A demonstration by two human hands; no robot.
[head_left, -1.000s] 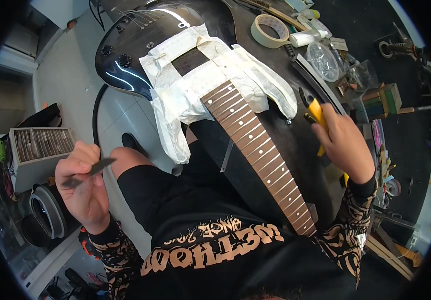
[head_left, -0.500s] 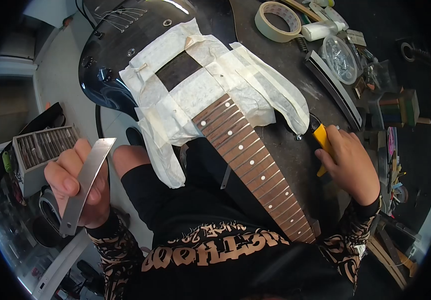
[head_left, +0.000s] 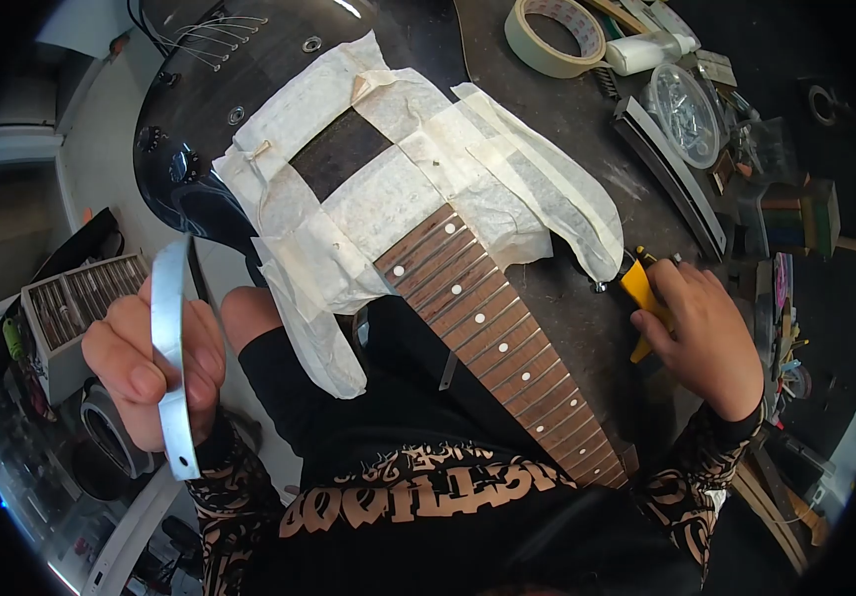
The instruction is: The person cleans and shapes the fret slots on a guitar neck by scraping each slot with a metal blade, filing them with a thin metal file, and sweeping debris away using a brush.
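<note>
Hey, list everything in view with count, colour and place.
Guitar: one, dark, centre
Fretboard: one, brown, centre
Masking sheets: several, whitish, on guitar
Bench: one, dark, right
Tape roll: one, cream, upper right
Bottle: one, white, upper right
Tub: one, clear, upper right
Long bar: one, grey, right
Clutter: many, mixed, right
Slotted box: one, pale, left
Metal strip: one, silvery, left
Tool: one, yellow, right
Left hand: one, holding metal strip
Right hand: one, holding tool

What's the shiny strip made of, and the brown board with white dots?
Strip: probably metal, smooth and polished, since it shines silvery. Board: looks like wood, fairly dull, with streaky brown colouring. Its plain white dots could be plastic or shell.
</note>
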